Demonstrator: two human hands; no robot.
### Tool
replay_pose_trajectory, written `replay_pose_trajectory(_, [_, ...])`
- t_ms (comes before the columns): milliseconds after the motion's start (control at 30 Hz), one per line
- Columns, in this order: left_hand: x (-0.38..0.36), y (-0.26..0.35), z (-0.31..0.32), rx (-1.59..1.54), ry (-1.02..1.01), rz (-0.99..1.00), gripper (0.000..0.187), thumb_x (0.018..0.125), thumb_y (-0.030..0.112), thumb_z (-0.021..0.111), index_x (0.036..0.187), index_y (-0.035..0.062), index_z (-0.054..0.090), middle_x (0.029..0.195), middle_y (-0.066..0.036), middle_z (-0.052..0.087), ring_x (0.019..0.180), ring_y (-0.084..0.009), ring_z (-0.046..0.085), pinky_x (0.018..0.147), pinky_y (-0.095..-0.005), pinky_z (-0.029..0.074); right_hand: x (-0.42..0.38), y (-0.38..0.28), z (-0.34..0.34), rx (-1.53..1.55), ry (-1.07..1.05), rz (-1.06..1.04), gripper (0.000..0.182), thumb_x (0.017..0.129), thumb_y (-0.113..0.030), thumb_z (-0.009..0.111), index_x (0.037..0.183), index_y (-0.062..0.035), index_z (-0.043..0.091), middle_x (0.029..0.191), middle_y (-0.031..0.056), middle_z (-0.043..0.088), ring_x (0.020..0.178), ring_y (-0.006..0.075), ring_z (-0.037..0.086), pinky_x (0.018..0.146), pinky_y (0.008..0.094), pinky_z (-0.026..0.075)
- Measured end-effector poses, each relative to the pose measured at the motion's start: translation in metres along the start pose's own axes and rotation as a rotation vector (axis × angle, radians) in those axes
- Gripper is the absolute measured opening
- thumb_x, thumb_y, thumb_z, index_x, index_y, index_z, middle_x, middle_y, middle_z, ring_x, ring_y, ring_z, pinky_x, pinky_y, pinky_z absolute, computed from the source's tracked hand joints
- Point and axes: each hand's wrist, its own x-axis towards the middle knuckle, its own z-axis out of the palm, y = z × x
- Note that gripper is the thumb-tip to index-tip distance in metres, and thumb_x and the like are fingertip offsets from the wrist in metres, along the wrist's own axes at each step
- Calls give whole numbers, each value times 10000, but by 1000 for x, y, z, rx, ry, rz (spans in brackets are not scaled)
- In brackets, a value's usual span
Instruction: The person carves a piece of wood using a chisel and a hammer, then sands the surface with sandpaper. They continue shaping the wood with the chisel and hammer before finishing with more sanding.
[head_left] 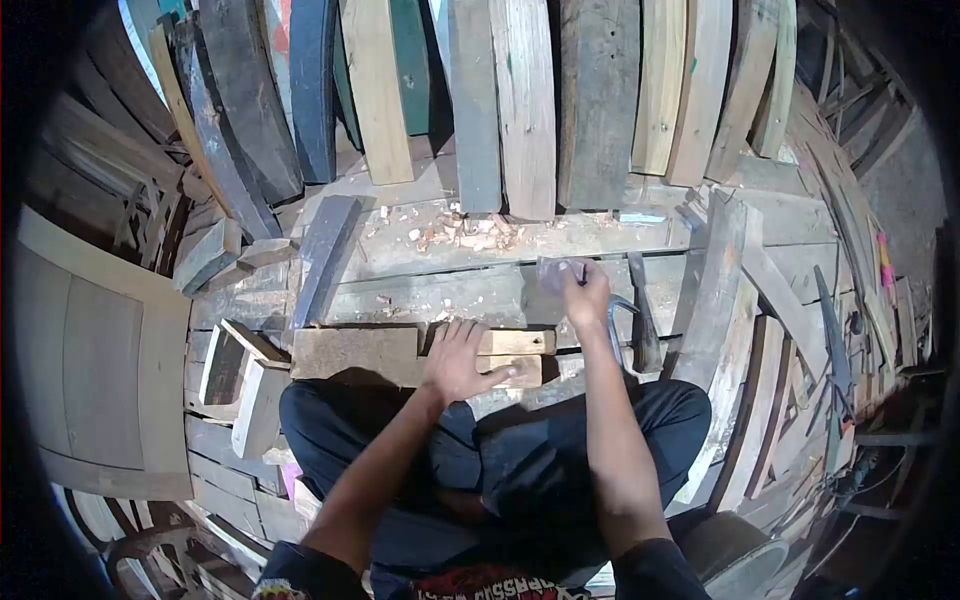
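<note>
My left hand lies on a notched wooden piece, fingers forward and thumb out to the right. This piece has a wide brown body to the left and pale prongs on the right, one with a small dark hole. To the right and a little farther off, my right hand is closed on a small, thin purplish-grey sheet that looks like sandpaper. The sheet is raised at the fingertips, apart from the wooden piece. Near that wrist is a curved blue-grey object, partly hidden.
Wood shavings lie scattered on the plank floor. A row of upright boards stands across the back. A dark bar and long boards lie on the right. At left are an angled wooden frame and a panel.
</note>
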Motion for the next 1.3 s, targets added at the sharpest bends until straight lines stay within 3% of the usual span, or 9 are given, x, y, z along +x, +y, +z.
replay_pose_trajectory(200, [5, 5, -8, -50, -114, -124, 911, 726, 761, 732, 1219, 3, 618, 1220, -194, 624, 1191, -354, 558, 1081, -469, 381, -16, -27, 0, -208, -29, 22, 293, 912, -166, 728, 1116, 42, 695, 990, 201, 747, 900, 280, 721, 851, 372, 546])
replay_pose_trajectory(300, [10, 1, -9, -113, -123, -155, 854, 720, 676, 801, 1195, -9, 617, 1198, -215, 616, 1173, -386, 552, 1078, -476, 389, -20, -22, 13, -302, 63, -101, 291, 913, -157, 722, 1124, 41, 691, 980, 196, 748, 884, 282, 722, 840, 378, 547])
replay_pose_trajectory(433, [-1, 3, -4, -66, -9, -110, 914, 700, 706, 804, 1199, -34, 607, 1247, -263, 604, 1235, -431, 531, 1110, -498, 369, -23, -35, 15, -245, -230, 78, 256, 917, -126, 722, 1107, 41, 682, 933, 171, 739, 867, 205, 710, 811, 346, 547])
replay_pose_trajectory(567, [1, 0, -2, -29, -40, -129, 926, 689, 740, 786, 1220, 4, 604, 1222, -203, 622, 1237, -371, 544, 1104, -475, 376, -24, -8, 35, -3, -306, 51, 231, 945, -127, 735, 1116, 16, 672, 979, 71, 716, 877, 141, 659, 824, 300, 532])
replay_pose_trajectory(833, [4, 4, -8, -67, -93, -162, 931, 691, 708, 807, 1191, -47, 591, 1288, -295, 591, 1262, -429, 532, 1123, -496, 369, -35, -16, 44, 84, -459, 46, 309, 931, -208, 771, 1105, 32, 681, 994, 93, 690, 945, 179, 642, 893, 317, 513])
replay_pose_trajectory(967, [5, 5, -9, -129, -75, -153, 900, 688, 701, 812, 1171, -27, 592, 1158, -229, 614, 1166, -391, 567, 1056, -489, 404, -31, -32, 26, -14, -335, 207, 381, 927, -280, 778, 1124, 37, 702, 1031, 121, 718, 977, 174, 662, 892, 326, 520])
replay_pose_trajectory(1133, [4, 2, -2, -52, -3, -111, 904, 671, 706, 816, 1178, -10, 598, 1157, -217, 618, 1159, -381, 574, 1048, -467, 407, -15, -9, -6, -487, 105, 11, 291, 863, -289, 753, 975, -23, 724, 1019, 246, 708, 999, 444, 675, 897, 487, 532])
replay_pose_trajectory(1233, [6, -2, -2, -72, -9, -134, 934, 665, 713, 816, 1204, -18, 596, 1206, -233, 620, 1209, -399, 561, 1099, -479, 383, 13, 3, -18, -651, 16, -34, 390, 839, -368, 768, 992, -11, 733, 1063, 265, 711, 1052, 437, 677, 939, 480, 529])
replay_pose_trajectory(1300, [9, -2, -3, -91, -59, -189, 942, 668, 717, 814, 1214, -19, 594, 1219, -235, 618, 1213, -404, 560, 1107, -493, 380, 55, 18, -47, -712, -343, 1, 461, 825, -398, 771, 1048, 3, 729, 1091, 266, 717, 1076, 428, 681, 934, 482, 538])
